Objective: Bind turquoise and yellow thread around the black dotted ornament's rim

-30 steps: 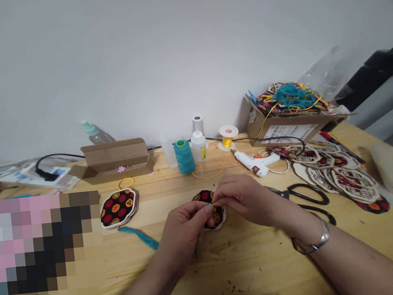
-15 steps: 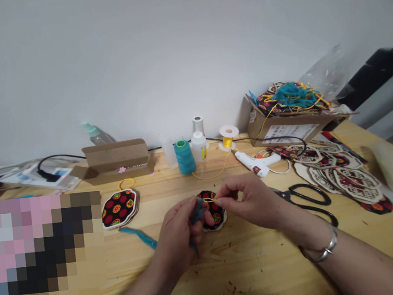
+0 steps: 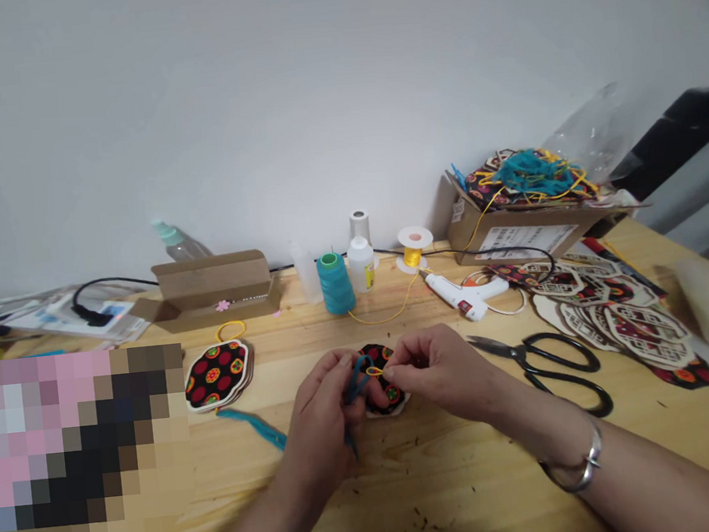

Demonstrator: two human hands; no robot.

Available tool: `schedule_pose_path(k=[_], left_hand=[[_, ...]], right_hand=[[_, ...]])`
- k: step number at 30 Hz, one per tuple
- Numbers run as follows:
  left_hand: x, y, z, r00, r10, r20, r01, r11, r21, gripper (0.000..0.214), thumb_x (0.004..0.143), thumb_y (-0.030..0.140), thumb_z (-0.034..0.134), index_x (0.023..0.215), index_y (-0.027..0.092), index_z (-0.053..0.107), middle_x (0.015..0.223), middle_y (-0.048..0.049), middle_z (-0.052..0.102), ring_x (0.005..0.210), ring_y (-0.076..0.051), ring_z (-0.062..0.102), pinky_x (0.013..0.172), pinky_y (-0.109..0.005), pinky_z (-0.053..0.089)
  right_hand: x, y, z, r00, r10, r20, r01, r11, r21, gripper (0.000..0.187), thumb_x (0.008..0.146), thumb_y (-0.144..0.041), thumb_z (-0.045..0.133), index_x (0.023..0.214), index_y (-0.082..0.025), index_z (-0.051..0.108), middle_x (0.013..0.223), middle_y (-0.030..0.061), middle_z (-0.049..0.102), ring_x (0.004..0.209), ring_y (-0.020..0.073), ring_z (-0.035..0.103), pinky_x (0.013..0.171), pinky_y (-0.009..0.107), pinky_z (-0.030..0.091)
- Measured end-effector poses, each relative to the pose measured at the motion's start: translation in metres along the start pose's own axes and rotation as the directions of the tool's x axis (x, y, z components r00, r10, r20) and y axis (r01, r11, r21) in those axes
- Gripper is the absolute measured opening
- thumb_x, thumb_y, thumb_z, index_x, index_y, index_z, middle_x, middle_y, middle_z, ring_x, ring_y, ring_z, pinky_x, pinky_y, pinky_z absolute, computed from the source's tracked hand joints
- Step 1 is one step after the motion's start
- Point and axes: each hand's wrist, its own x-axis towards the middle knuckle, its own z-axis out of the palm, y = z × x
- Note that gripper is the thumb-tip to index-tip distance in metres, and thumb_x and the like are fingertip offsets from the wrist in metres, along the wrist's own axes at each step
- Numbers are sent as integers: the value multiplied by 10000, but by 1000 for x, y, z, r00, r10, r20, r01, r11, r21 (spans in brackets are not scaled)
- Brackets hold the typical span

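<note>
My left hand (image 3: pixel 324 411) is closed around a teal tassel (image 3: pixel 357 383) whose strands hang below my fingers. My right hand (image 3: pixel 443 366) pinches a small yellow cord loop (image 3: pixel 374 371) right beside the tassel's top. Both hands meet over a black fabric-covered ornament (image 3: pixel 383 384) with red and orange circles, lying on the wooden table (image 3: pixel 450 474). A bracelet sits on my right wrist.
A stack of similar ornaments (image 3: pixel 218 373) and a loose teal tassel (image 3: pixel 250 422) lie left. Black scissors (image 3: pixel 545 358), a white glue gun (image 3: pixel 467 295), teal thread spool (image 3: pixel 334 283), glue bottle (image 3: pixel 360 264), yellow cord spool (image 3: pixel 413 248), cardboard boxes (image 3: pixel 517 229) and cut pieces (image 3: pixel 615 308) surround.
My left hand took up the teal tassel and brought it to the yellow loop. Both hands sank slightly toward me over the ornament.
</note>
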Motion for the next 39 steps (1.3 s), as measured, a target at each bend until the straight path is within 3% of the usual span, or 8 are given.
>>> schedule_pose_path(k=[4, 9, 15, 18, 22, 29, 39], left_hand=[[0, -3, -2, 999, 40, 27, -41, 998, 57, 166, 771, 335, 514, 733, 180, 560, 514, -2, 610, 375, -61, 373, 353, -165, 224], [1, -9, -3, 995, 93, -29, -89, 990, 107, 260, 787, 346, 523, 989, 195, 586, 502, 49, 543, 434, -70, 418, 389, -155, 278], [-2, -7, -2, 989, 106, -101, -87, 980, 179, 471, 752, 398, 561, 1163, 170, 561, 508, 58, 491, 446, -94, 411, 417, -199, 308], [-3, -5, -1, 984, 125, -123, -97, 971, 217, 461, 745, 418, 567, 1114, 143, 599, 483, 61, 454, 438, -102, 389, 415, -212, 295], [-3, -4, -1, 987, 152, -54, -136, 963, 235, 386, 755, 432, 550, 987, 140, 650, 489, 37, 505, 433, -105, 374, 411, -215, 281], [1, -6, -3, 989, 145, 7, -141, 948, 286, 323, 817, 403, 474, 717, 149, 646, 528, 13, 547, 462, -106, 392, 429, -209, 290], [1, -3, -2, 985, 171, -11, -159, 940, 302, 238, 793, 319, 500, 728, 166, 670, 550, 10, 549, 530, -137, 470, 470, -218, 352]], right_hand=[[1, 2, -1, 999, 32, -20, -31, 999, 39, 154, 643, -115, 531, 532, -139, 634, 458, -36, 567, 445, 55, 455, 422, 162, 295], [3, 9, 7, 999, 37, 18, -40, 977, 208, 182, 677, -147, 536, 506, -135, 598, 480, -25, 577, 462, 60, 479, 480, 177, 350], [1, 8, 15, 997, 77, -9, -69, 935, 347, 213, 702, -177, 554, 495, -128, 559, 466, -24, 540, 436, 47, 416, 435, 179, 281], [0, 6, 17, 997, 78, -19, -63, 904, 423, 246, 710, -194, 563, 474, -130, 537, 437, -33, 502, 409, 44, 385, 417, 187, 258], [2, 7, 19, 991, 119, -58, -78, 877, 474, 258, 702, -227, 584, 469, -135, 521, 426, -40, 475, 397, 47, 370, 409, 195, 253], [3, 10, 22, 987, 138, -82, -91, 903, 421, 261, 700, -241, 579, 471, -136, 514, 410, -51, 435, 395, 43, 330, 413, 200, 235], [3, 11, 25, 987, 138, -82, -93, 906, 412, 288, 693, -242, 573, 442, -145, 472, 399, -56, 407, 401, 48, 332, 423, 207, 241]])
